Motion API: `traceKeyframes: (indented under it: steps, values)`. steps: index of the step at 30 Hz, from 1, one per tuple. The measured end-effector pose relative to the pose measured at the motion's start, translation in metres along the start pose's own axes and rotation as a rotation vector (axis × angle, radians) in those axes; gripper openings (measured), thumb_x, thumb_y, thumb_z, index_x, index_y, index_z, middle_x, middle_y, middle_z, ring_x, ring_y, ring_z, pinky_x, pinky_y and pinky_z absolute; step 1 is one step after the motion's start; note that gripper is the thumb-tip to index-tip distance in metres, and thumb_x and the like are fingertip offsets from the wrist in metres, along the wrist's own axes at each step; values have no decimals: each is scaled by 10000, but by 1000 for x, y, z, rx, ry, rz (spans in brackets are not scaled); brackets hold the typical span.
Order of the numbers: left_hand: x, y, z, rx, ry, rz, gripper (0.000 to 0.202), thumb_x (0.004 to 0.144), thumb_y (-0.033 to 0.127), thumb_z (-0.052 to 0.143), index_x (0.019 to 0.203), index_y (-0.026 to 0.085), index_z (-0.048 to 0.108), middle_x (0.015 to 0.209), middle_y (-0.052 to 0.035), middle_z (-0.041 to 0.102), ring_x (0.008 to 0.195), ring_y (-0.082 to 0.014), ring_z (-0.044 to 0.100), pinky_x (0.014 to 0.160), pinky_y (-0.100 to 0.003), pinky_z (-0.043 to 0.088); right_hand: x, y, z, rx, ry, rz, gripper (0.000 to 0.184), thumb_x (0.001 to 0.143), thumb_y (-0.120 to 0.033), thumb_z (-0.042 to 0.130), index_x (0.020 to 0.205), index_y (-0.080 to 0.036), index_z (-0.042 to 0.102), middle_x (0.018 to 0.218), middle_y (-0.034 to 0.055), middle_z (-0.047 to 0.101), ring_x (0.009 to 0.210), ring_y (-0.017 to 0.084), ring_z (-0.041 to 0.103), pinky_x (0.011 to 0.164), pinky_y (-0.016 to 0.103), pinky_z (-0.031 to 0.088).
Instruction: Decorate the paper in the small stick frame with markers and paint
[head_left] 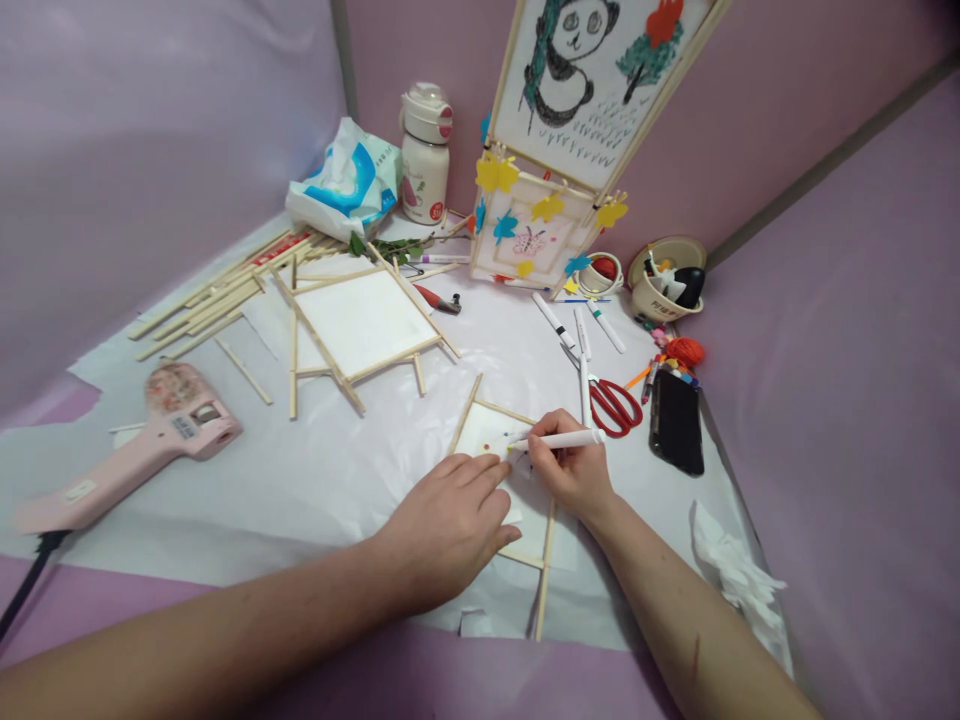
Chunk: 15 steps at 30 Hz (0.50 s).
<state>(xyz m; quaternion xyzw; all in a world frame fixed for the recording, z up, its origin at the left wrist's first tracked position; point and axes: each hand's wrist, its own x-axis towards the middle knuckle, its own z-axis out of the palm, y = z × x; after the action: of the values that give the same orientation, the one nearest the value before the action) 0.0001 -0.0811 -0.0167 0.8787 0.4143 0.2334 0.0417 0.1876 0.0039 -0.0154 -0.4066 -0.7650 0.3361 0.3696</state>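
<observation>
Lilac walls (840, 300) close in behind a tabletop (315, 510) covered in white, with purple showing along the bottom of the frame. At lower centre lies a small wood-framed panel (534, 530) with white paper. The right hand (576, 475) has its fingers closed around a white marker (570, 439), the tip at the paper; the left hand (450, 515) lies palm down on the panel, fingers extended, with nothing visibly gripped.

At upper centre, a red badge on the cream bottle (425, 170) appears to read "316". Lettering on the pink glue gun (165, 432) at left, the tissue pack (349, 185) and the cream bowl (664, 300) at upper right is too small to read.

The hands cover part of the panel's drawing, leaving its subject unclear. The panda picture (581, 75) is cut off at the top edge, and the glue gun's black cord (34, 580) at the left.
</observation>
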Motion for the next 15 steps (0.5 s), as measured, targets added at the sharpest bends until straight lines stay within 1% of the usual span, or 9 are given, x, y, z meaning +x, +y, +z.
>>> traceKeyframes:
  steps: [8, 15]
  values:
    - [1, 0, 1, 4, 9, -3, 316, 1005, 344, 481, 840, 125, 639, 1214, -166, 666, 1184, -321, 584, 973, -453, 437, 1, 1, 1, -6, -5, 21, 128, 870, -258, 587, 758, -206, 551, 564, -57, 474, 468, 92, 399, 449, 234, 313]
    - [0, 0, 0, 1, 4, -1, 324, 1010, 342, 469, 843, 124, 642, 1214, -166, 668, 1191, -320, 580, 974, -453, 441, 1, -2, 2, -19, -13, 13, 122, 862, -259, 589, 758, -203, 559, 566, -52, 480, 465, 93, 398, 447, 233, 315]
